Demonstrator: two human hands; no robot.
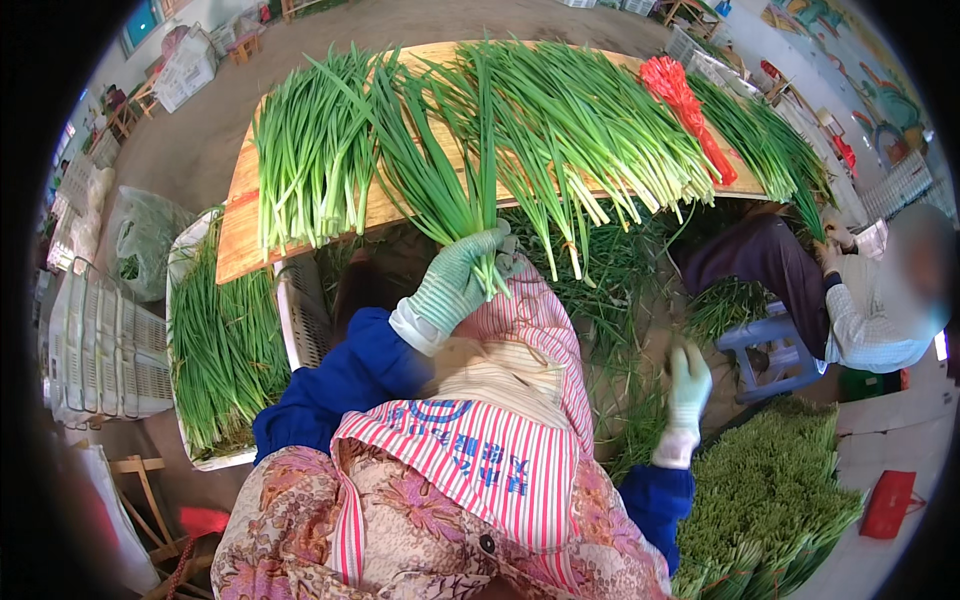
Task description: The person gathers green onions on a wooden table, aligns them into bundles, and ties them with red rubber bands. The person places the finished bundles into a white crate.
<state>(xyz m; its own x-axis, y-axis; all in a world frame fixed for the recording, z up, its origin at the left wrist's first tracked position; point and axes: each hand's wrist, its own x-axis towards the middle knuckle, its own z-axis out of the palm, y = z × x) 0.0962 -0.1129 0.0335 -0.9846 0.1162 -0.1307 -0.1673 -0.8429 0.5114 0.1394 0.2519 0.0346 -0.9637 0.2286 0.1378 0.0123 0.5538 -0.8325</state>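
My left hand (457,277), in a striped pale-green glove, grips a small bunch of garlic chives (442,180) near the white stalk ends. The leaves fan up and away over the near edge of a wooden board (240,217). On that board lie a loose pile of chives (311,150) to the left and a wider pile (592,120) to the right. A few separate stalks (551,217) hang over its edge. Lower right, my gloved right hand (686,386) is beside my body above leaf litter (630,420). It is motion-blurred, and its fingers are not clear.
Red plastic ties (679,97) lie on the board. A white crate of chives (225,360) stands left, near stacked crates (105,352). Bundled chives (765,487) are stacked lower right. A co-worker (870,292) sits right, holding chives, near a blue stool (772,349).
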